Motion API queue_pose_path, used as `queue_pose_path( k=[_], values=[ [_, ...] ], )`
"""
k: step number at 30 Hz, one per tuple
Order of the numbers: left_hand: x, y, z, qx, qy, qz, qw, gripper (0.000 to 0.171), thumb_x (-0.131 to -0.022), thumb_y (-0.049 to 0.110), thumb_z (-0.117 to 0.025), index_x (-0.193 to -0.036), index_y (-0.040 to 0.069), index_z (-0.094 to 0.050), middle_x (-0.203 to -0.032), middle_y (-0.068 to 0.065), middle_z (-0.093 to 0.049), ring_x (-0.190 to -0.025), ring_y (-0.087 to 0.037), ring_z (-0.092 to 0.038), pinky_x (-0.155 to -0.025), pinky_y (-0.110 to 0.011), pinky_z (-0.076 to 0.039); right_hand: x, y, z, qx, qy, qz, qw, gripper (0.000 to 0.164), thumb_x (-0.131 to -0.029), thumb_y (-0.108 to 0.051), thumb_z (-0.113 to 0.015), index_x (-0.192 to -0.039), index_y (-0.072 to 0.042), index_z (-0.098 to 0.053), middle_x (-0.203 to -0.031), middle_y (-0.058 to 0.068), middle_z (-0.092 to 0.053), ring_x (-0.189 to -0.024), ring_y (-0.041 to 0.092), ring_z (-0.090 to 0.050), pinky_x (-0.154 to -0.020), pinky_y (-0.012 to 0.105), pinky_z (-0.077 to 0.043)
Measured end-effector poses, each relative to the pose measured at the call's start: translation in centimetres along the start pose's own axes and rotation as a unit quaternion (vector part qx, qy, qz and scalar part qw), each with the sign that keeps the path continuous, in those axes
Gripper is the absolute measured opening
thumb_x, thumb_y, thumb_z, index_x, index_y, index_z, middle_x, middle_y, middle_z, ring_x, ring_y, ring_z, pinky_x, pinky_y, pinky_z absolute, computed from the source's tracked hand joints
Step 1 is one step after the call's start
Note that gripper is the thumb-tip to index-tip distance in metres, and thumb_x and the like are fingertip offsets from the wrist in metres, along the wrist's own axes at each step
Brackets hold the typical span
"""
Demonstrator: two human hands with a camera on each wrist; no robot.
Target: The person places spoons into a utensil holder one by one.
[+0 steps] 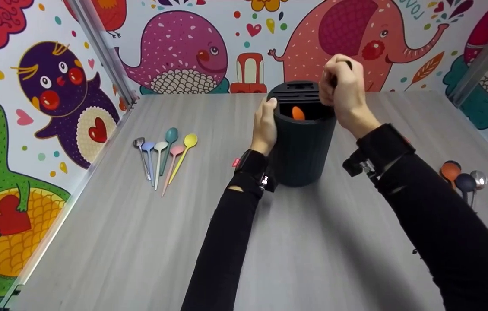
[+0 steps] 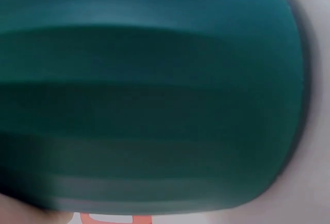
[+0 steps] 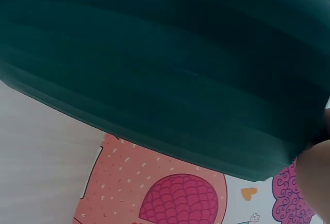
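Left hand (image 1: 264, 123) gripping a ribbed utensil holder (image 1: 302, 151)

Its fingers are clasping the dark green, fluted side; the fingers of the right hand (image 1: 344, 84) are gripping a dark handle (image 1: 349, 65) beside the rim. An orange, rounded tip (image 1: 298, 113) is showing inside, before a slotted lid (image 1: 298, 87). The holder is standing upright on the wood-grained bench (image 1: 226, 242), between six fanned, slender spoons (image 1: 177, 150) and several round-bowled utensils (image 1: 466, 182), one shiny metal.

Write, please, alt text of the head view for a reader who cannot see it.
A person's left hand holds a tall dark container while the right hand grips something dark at its opening, where an orange tip shows. Six spoons lie fanned on the table at left; more utensils lie at right.
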State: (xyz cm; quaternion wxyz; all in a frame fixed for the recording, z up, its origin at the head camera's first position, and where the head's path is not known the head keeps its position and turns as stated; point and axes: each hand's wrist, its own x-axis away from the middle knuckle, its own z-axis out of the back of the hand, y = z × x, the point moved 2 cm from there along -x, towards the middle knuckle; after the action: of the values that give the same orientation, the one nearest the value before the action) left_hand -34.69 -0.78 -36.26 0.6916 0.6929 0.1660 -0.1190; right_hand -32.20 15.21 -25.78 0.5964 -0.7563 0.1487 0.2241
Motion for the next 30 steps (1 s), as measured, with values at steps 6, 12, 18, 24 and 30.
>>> queue_pose_path(
  k=[6,12,18,24,30],
  values=[
    [0.1,-0.1,-0.6,-0.009,-0.013,0.011,0.9998,0.064,-0.100,0.036,-0.030,-0.151,-0.002,-0.043,-0.152,-0.016,-0.048,-0.139,-0.024,-0.045,-0.111,-0.025,-0.032,0.3,0.5,0.8,0.000,0.012,-0.030,0.999,0.026,-0.097,-0.004,-0.040,-0.073,-0.003,-0.049,-0.054,0.005,-0.033,-0.042,0.016,-0.020,-0.039,0.028,-0.017],
    [0.1,0.0,-0.5,-0.016,-0.010,0.015,0.9997,0.065,-0.100,0.036,-0.030,-0.152,-0.002,-0.041,-0.154,-0.017,-0.045,-0.142,-0.026,-0.042,-0.113,-0.026,-0.031,0.4,1.0,0.8,0.025,0.041,-0.035,0.998,0.016,-0.099,-0.002,-0.043,-0.091,0.000,-0.058,-0.059,0.007,-0.040,-0.045,0.018,-0.027,-0.042,0.028,-0.026],
    [-0.1,0.0,-0.2,-0.011,0.001,-0.004,0.9999,0.062,-0.099,0.035,-0.031,-0.145,-0.003,-0.050,-0.146,-0.017,-0.053,-0.133,-0.024,-0.049,-0.108,-0.023,-0.034,0.3,1.2,0.5,0.063,0.063,-0.041,0.995,0.013,-0.099,0.001,-0.045,-0.099,0.001,-0.059,-0.065,0.009,-0.045,-0.049,0.020,-0.037,-0.047,0.028,-0.038],
    [-0.1,-0.2,-0.1,-0.003,0.008,-0.007,0.9999,0.057,-0.100,0.034,-0.032,-0.135,-0.003,-0.057,-0.132,-0.016,-0.060,-0.116,-0.020,-0.054,-0.101,-0.024,-0.039,0.2,1.3,0.5,0.082,0.072,-0.060,0.992,0.010,-0.101,-0.002,-0.051,-0.103,0.000,-0.061,-0.073,0.010,-0.048,-0.053,0.019,-0.044,-0.053,0.026,-0.045],
    [-0.1,-0.2,-0.1,0.004,0.009,-0.019,0.9998,0.056,-0.100,0.032,-0.032,-0.135,-0.004,-0.057,-0.132,-0.017,-0.060,-0.116,-0.020,-0.055,-0.101,-0.024,-0.039,0.3,1.2,0.4,0.130,0.063,-0.047,0.988,0.009,-0.101,-0.005,-0.055,-0.103,-0.004,-0.064,-0.076,0.008,-0.051,-0.055,0.018,-0.048,-0.057,0.026,-0.048]
  ],
)
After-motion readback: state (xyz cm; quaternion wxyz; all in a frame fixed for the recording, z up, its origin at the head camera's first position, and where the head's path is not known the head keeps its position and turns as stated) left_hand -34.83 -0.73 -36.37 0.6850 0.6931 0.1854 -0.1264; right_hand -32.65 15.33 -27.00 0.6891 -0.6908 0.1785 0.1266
